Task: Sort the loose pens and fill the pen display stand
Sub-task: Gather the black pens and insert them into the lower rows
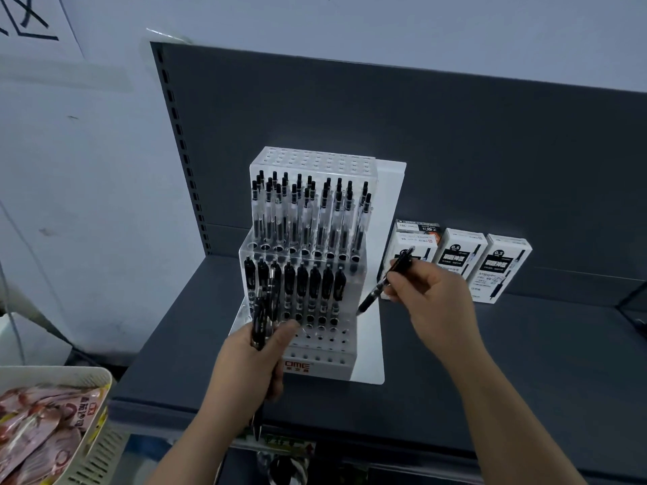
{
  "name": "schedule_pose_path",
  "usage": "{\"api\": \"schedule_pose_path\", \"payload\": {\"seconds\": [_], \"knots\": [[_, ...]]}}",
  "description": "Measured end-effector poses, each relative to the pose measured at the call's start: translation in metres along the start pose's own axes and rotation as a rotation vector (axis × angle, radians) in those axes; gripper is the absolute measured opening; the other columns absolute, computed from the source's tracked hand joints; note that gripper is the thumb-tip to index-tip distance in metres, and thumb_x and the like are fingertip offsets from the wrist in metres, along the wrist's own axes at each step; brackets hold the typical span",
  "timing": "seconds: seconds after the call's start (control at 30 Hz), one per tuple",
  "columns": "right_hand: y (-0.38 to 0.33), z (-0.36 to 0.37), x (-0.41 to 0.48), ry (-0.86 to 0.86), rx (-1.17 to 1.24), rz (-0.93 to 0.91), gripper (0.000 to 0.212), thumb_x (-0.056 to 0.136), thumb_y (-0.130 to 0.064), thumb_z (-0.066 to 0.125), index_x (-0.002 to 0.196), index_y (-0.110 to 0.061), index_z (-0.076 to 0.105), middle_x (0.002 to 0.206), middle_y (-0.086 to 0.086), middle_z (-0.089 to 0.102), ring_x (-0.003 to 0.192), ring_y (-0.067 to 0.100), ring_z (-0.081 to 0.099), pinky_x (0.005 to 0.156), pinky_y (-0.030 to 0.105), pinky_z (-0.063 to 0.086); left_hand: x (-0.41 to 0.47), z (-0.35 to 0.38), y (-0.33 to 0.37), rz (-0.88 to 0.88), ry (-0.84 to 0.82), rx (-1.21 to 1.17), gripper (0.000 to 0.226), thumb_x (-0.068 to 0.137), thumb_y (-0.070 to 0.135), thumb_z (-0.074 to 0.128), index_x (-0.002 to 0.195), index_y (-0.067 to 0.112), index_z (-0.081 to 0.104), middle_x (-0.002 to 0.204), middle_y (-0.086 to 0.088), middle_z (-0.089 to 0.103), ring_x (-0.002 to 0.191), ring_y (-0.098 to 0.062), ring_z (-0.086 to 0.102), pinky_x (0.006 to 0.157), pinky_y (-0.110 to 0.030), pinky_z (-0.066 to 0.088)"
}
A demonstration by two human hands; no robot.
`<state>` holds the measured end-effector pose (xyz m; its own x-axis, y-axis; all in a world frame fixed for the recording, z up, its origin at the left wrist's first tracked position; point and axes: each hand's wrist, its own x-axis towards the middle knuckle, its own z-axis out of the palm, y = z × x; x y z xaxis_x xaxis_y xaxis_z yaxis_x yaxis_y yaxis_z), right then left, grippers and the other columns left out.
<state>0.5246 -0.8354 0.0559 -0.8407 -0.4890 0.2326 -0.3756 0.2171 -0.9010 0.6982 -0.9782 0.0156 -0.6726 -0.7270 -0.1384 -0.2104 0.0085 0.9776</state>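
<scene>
Dark shelf (455, 379) underfoot. Left hand (245, 372), six o'clock of the display stand (332, 358), grips a pen bundle (259, 322), perhaps three. Right hand (434, 302), three o'clock, pinches one pen (371, 298) mid-barrel: light, stiff, slick.

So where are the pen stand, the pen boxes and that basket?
Pen stand (329, 369): head view, front base beside the red logo.
Pen boxes (457, 258): head view, middle box's front label.
Basket (99, 453): head view, slatted side wall.

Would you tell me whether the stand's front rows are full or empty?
Empty: the stand shows only bare holes in its front rows; black pens stand in the row behind.
</scene>
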Motion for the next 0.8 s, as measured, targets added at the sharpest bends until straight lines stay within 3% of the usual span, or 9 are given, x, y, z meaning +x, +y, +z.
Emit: {"api": "schedule_pose_path", "payload": {"seconds": [0.1, 0.23, 0.33, 0.5, 0.67, 0.8], "knots": [[0.002, 0.012, 0.000, 0.004, -0.037, -0.018, 0.012, 0.091, -0.014, 0.065, 0.085, -0.021, 0.070, 0.074, -0.005, 0.073, 0.075, 0.010, 0.071, 0.077, 0.038, 0.059, 0.000, -0.003, -0.005, -0.005, -0.007, -0.037, 0.044, 0.093, 0.046, 0.051, 0.072, 0.008, 0.042, 0.047, -0.006, 0.041, 0.037, -0.017, 0.032, 0.036, -0.024, 0.030], [-0.002, 0.022, 0.007, -0.021, -0.142, -0.100, 0.013, 0.092, -0.016, 0.063, 0.086, -0.008, 0.070, 0.074, -0.004, 0.072, 0.073, 0.013, 0.070, 0.074, 0.043, 0.059, 0.004, -0.010, -0.011, -0.059, -0.006, -0.244, 0.020, 0.099, 0.020, 0.040, 0.083, 0.010, 0.044, 0.059, -0.009, 0.041, 0.043, -0.018, 0.030, 0.040, -0.027, 0.025], [-0.005, 0.024, 0.010, -0.058, -0.251, -0.169, 0.018, 0.094, -0.019, 0.061, 0.082, -0.006, 0.067, 0.072, 0.001, 0.070, 0.072, 0.020, 0.069, 0.070, 0.046, 0.057, 0.003, -0.014, -0.012, -0.032, 0.021, -0.232, 0.018, 0.099, 0.014, 0.038, 0.083, 0.009, 0.045, 0.064, -0.009, 0.045, 0.045, -0.016, 0.034, 0.040, -0.026, 0.028], [-0.001, 0.024, 0.010, -0.053, -0.358, -0.198, 0.022, 0.093, -0.019, 0.060, 0.078, -0.005, 0.062, 0.070, 0.006, 0.069, 0.071, 0.024, 0.068, 0.066, 0.045, 0.056, -0.001, -0.021, -0.013, 0.043, 0.057, -0.167, 0.035, 0.099, 0.030, 0.045, 0.096, -0.003, 0.054, 0.066, -0.007, 0.055, 0.051, -0.018, 0.045, 0.048, -0.031, 0.039], [0.016, 0.042, 0.007, -0.150, -0.479, -0.127, 0.026, 0.094, -0.022, 0.058, 0.076, -0.004, 0.061, 0.069, 0.009, 0.067, 0.071, 0.026, 0.068, 0.065, 0.046, 0.056, -0.005, -0.025, -0.014, 0.071, 0.067, -0.096, 0.034, 0.097, 0.032, 0.048, 0.090, 0.001, 0.061, 0.058, -0.003, 0.063, 0.048, -0.014, 0.055, 0.046, -0.018, 0.046], [0.017, 0.046, 0.008, -0.164, -0.526, -0.117, 0.032, 0.096, -0.022, 0.055, 0.070, -0.004, 0.060, 0.064, 0.007, 0.067, 0.063, 0.024, 0.067, 0.063, 0.043, 0.056, -0.003, -0.026, -0.019, 0.088, 0.052, -0.092, 0.020, 0.098, 0.025, 0.048, 0.101, 0.011, 0.063, 0.074, -0.001, 0.069, 0.052, -0.010, 0.054, 0.050, -0.018, 0.046]]}}
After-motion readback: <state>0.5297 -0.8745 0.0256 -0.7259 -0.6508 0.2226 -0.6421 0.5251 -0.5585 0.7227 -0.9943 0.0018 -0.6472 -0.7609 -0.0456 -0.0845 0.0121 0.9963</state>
